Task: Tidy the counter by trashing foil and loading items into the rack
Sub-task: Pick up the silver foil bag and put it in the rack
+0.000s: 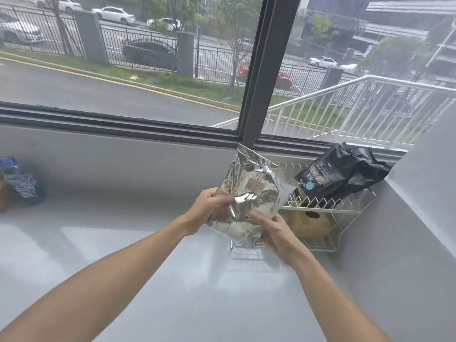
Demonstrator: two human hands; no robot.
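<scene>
Scanning left to right: a blue-labelled bottle (23, 183) at the far left edge of the frame stands on the grey tabletop (123, 243), not yet loaded; something brown beside it is cut off and cannot be made out. Centre frame, the left hand (209, 208) and right hand (274, 233) together hold a crinkled silver foil bag (249, 198) up off the tabletop, fingers of both closed on its lower part, left on the left edge, right on the lower right corner. Bag sits just in front of the white wire rack (328, 218) at right of centre. Rack already carries a black pouch (340, 174) lying on its upper tier and a tan block with a round hole (311, 223) on the lower tier. Judgement: loading partly done; foil bag still in hand, bottle left. No bin in view.
</scene>
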